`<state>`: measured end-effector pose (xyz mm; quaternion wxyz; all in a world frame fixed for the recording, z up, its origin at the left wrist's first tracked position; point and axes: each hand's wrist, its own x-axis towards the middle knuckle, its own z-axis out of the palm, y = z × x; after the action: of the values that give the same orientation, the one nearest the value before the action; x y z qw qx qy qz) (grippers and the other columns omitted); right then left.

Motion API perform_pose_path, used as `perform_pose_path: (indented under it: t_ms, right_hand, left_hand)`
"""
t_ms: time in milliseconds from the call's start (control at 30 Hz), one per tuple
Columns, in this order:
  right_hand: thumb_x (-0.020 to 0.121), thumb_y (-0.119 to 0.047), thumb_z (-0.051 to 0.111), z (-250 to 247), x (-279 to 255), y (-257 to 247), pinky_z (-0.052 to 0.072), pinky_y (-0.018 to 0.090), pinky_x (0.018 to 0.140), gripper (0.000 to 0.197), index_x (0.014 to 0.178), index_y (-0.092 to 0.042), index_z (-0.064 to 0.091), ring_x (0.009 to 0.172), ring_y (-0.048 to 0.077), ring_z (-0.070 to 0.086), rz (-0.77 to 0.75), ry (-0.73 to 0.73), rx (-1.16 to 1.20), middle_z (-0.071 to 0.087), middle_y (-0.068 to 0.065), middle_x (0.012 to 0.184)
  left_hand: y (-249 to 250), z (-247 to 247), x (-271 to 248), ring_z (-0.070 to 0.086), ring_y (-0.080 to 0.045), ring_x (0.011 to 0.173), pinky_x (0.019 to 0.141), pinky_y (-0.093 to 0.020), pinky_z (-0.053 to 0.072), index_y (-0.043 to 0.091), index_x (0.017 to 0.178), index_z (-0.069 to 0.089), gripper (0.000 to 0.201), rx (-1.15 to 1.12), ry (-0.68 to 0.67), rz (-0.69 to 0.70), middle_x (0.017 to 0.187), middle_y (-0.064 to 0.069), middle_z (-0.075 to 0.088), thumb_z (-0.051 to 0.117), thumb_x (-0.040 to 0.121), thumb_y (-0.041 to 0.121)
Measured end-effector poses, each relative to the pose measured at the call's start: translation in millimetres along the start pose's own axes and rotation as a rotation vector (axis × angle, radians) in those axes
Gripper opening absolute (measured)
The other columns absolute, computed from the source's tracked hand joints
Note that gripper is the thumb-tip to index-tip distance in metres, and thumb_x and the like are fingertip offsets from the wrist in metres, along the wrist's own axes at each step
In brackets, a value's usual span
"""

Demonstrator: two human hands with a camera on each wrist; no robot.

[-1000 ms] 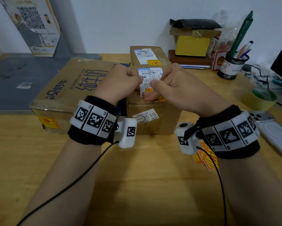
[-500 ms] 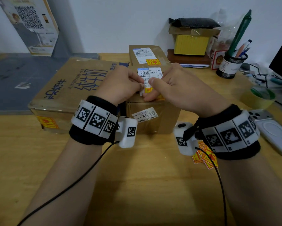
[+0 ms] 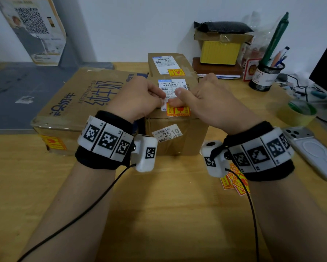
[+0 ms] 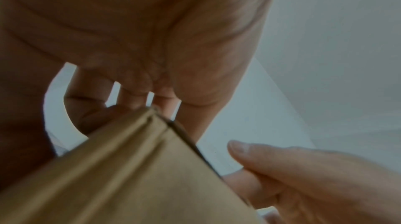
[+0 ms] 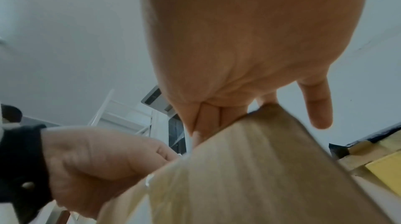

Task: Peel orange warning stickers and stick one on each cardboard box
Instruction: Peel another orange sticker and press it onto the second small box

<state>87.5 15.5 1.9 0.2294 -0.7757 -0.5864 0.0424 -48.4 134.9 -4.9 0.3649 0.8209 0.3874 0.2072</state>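
Mesh pen holder (image 3: 266,74), green tape roll (image 3: 298,112), phone (image 3: 316,153) along the desk's right side.

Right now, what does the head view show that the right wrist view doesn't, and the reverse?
Head only: the orange sticker on the near box's top, spare stickers on the table, the large box.
Right wrist only: the right hand's palm from beneath, a white shelf frame.
Both: both hands at the near box, the left hand curled, the yellow box.
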Motion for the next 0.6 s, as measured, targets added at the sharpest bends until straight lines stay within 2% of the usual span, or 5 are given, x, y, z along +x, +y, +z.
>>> perform_pose_path:
  t_ms: [100, 233, 367, 533, 600]
  right_hand:
    - [0.105, -0.048, 0.040, -4, -2, -3, 0.036, 0.049, 0.107, 0.045, 0.098, -0.037, 0.083, 0.121, 0.018, 0.040, -0.023, -0.004, 0.040, 0.057, -0.009, 0.078]
    - [0.106, -0.042, 0.042, -9, -4, -6, 0.034, 0.037, 0.090, 0.047, 0.087, -0.036, 0.085, 0.092, 0.009, 0.043, -0.044, 0.005, 0.077, 0.050, -0.016, 0.061]
    - [0.105, -0.048, 0.039, -2, 0, 0, 0.043, 0.048, 0.096, 0.048, 0.092, -0.037, 0.084, 0.070, 0.005, 0.034, -0.001, 0.039, 0.079, 0.039, -0.015, 0.065]
    - [0.105, -0.031, 0.044, -18, -9, -7, 0.024, 0.022, 0.059, 0.047, 0.081, -0.029, 0.085, 0.061, 0.005, 0.043, -0.007, -0.033, 0.084, 0.052, -0.022, 0.042]
    - [0.105, -0.032, 0.041, -17, -9, -6, 0.030, 0.026, 0.070, 0.048, 0.085, -0.031, 0.084, 0.065, 0.004, 0.045, 0.044, -0.045, 0.092, 0.050, -0.033, 0.042]
  left_hand:
    - [0, 0, -1, 0.059, -0.005, 0.073, 0.066, -0.021, 0.041, 0.025, 0.094, 0.075, 0.015, -0.004, -0.003, -0.002, 0.075, 0.009, 0.066, 0.073, 0.086, 0.013]
    - [0, 0, -1, 0.060, -0.004, 0.072, 0.065, -0.020, 0.041, 0.025, 0.093, 0.076, 0.014, -0.004, 0.001, -0.009, 0.075, 0.008, 0.067, 0.073, 0.085, 0.014]
    - [2, 1, 0, 0.059, -0.005, 0.074, 0.066, -0.022, 0.042, 0.027, 0.095, 0.074, 0.014, 0.029, 0.009, -0.029, 0.076, 0.010, 0.065, 0.074, 0.085, 0.016]
    - [3, 0, 0, 0.056, -0.003, 0.072, 0.065, -0.021, 0.041, 0.025, 0.100, 0.073, 0.015, 0.063, 0.008, -0.030, 0.075, 0.011, 0.062, 0.073, 0.087, 0.017]
    - [3, 1, 0, 0.057, -0.004, 0.072, 0.066, -0.022, 0.041, 0.025, 0.101, 0.073, 0.016, 0.071, 0.013, -0.025, 0.075, 0.011, 0.063, 0.073, 0.087, 0.017]
